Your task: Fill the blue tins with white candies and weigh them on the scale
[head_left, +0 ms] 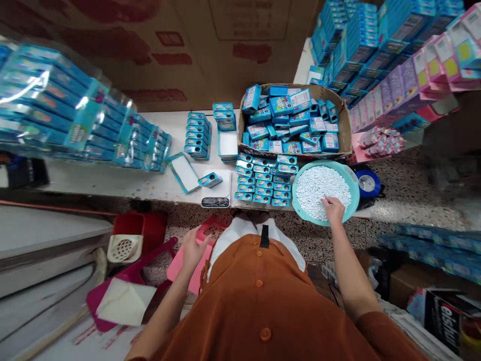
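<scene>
White tablets (319, 193) lie heaped in a round teal plastic basin (356, 193). The right hand (332, 209) rests on the grainy pile at the near rim, fingers curled downward, any grip unclear. The left hand (194, 249) hangs open, fingers spread, over a flat pink plastic piece (188, 268).

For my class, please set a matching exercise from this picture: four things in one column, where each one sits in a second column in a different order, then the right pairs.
Things:
1. White pellets
2. Single blue tin
3. Jumble of loose blue tins
4. Roll of blue tape

Places:
A. In a cardboard box
B. In a teal basin
C. Just beyond the basin's right rim
D. On a white digital scale

Right pairs: 1-B, 2-D, 3-A, 4-C
</scene>
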{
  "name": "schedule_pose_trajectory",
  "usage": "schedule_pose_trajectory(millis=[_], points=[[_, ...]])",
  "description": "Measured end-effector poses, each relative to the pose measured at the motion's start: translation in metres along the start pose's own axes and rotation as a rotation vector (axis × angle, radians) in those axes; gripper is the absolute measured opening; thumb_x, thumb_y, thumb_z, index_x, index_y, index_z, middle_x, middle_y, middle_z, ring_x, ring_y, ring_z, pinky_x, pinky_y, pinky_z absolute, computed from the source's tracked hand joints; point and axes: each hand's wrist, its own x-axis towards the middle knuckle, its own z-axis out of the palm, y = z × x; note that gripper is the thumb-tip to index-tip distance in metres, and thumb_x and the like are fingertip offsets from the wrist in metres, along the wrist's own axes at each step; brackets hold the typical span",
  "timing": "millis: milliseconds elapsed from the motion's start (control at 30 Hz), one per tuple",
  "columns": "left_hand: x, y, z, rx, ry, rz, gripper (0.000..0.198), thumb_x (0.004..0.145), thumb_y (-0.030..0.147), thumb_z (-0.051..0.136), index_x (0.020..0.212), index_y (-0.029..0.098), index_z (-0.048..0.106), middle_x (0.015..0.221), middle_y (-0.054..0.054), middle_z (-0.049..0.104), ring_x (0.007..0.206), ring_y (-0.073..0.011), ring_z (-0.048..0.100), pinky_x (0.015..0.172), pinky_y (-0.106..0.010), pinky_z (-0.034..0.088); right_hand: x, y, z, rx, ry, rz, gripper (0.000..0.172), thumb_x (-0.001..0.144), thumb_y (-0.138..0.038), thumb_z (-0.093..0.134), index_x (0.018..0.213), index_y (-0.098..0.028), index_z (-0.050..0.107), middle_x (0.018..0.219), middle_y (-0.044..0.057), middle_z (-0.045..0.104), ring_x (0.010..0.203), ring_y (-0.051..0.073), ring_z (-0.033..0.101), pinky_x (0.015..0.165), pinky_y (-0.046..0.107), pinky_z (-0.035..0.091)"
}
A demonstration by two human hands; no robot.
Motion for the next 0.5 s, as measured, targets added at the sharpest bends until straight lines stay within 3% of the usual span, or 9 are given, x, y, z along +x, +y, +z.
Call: schedule_pose_trajectory(millis=[133, 267, 367, 500], points=[[0.008, 0.005, 0.0, -0.026, -0.005, -0.047, 0.049, 0.078, 0.054, 0.054, 0.112, 0.019, 0.055, 0.108, -0.012, 0.061, 0.107, -0.0298, 0.055, 0.098, -0.048, 0.042, -0.003, -0.04, -0.009, 0.102, 0.09, -0.031, 0.037, 0.075, -0.047, 0.06, 0.082, -0.014, 0.073, 0.089, 0.013, 0.07, 0.08, 0.022, 0.062, 0.082, 0.039, 0.05], [0.03, 0.004, -0.005, -0.071, 0.025, -0.07, 0.044, 0.078, 0.048, 0.057, 0.112, 0.02, 0.056, 0.109, -0.011, 0.062, 0.107, -0.0289, 0.056, 0.097, -0.048, 0.043, -0.019, -0.116, 0.006, 0.26, -0.011, -0.097, 0.035, 0.076, -0.048, 0.061, 0.086, -0.017, 0.074, 0.092, 0.011, 0.07, 0.087, 0.022, 0.063, 0.075, 0.035, 0.052], [0.046, -0.005, -0.01, -0.107, 0.035, -0.06, 0.043, 0.078, 0.046, 0.058, 0.113, 0.02, 0.056, 0.109, -0.011, 0.062, 0.107, -0.0284, 0.056, 0.097, -0.046, 0.044, -0.035, -0.182, 0.042, 0.383, -0.177, -0.185, 0.028, 0.076, -0.045, 0.063, 0.085, -0.021, 0.075, 0.092, 0.008, 0.07, 0.087, 0.022, 0.063, 0.073, 0.034, 0.052], [0.062, -0.026, -0.016, -0.15, 0.061, -0.053, 0.043, 0.079, 0.044, 0.058, 0.114, 0.019, 0.057, 0.11, -0.012, 0.062, 0.108, -0.0281, 0.055, 0.098, -0.046, 0.043, -0.052, -0.264, 0.115, 0.412, -0.382, -0.363, 0.018, 0.077, -0.038, 0.064, 0.08, -0.023, 0.075, 0.087, 0.005, 0.07, 0.083, 0.021, 0.063, 0.078, 0.035, 0.05]])
